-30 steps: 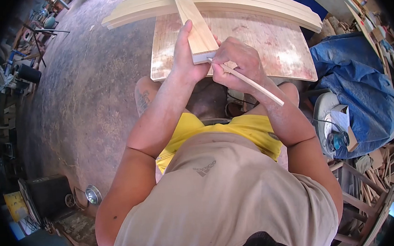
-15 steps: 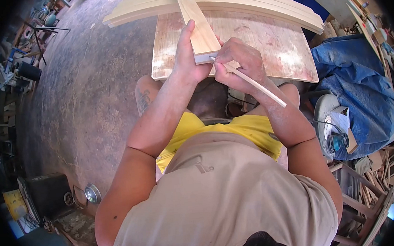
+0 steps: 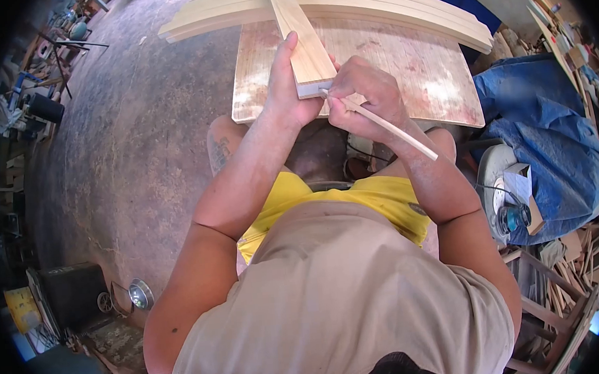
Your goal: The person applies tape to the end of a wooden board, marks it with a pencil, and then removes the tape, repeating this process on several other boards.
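My left hand (image 3: 282,84) is wrapped around the near end of a pale wooden board (image 3: 305,45), thumb along its left edge. The board slants away from me, its far part lying across other boards. Its end face (image 3: 310,90) looks whitish and points toward me. In my right hand (image 3: 368,97), a thin wooden stick (image 3: 400,135) is pinched like a pen. The stick's upper tip meets the right part of the end face, and its long tail slopes down to the right over my forearm. Whether the tip carries anything is too small to tell.
Several long pale boards (image 3: 384,6) lie across the far side of a low wooden table (image 3: 352,51). To the right are a blue tarp (image 3: 546,142) and a teal-and-black power tool (image 3: 515,217). Scrap wood (image 3: 574,261) is piled at lower right; a black bin (image 3: 71,297) stands at lower left.
Almost nothing differs. Both hands, the board and the stick appear shifted very slightly right and down; the stick's tip stays at the board's end face.
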